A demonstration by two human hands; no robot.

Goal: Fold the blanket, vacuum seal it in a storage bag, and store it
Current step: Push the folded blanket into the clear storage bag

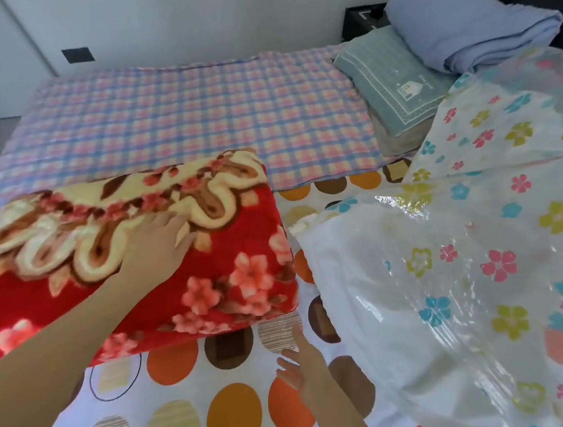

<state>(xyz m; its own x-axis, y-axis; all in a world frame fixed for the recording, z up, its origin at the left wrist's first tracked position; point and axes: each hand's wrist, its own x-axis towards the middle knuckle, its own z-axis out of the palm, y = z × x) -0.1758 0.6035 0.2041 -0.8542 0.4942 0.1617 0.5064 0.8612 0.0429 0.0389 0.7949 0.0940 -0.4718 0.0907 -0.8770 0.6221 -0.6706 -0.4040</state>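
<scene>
Head: bag (pixel 473 273) cropped right, left hand (pixel 157 243) covering blanket (pixel 238 219).

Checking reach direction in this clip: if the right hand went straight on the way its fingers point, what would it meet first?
Probably the near right corner of the red blanket: the right hand points forward at it over the dotted bedsheet. The storage bag lies close beside, and depth is unclear.

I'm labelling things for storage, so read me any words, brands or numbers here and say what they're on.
No text can be read.
Green pillow: tiny marks beside a house picture, too blurred to read.
Red blanket and storage bag: flower patterns only, no words.
</scene>
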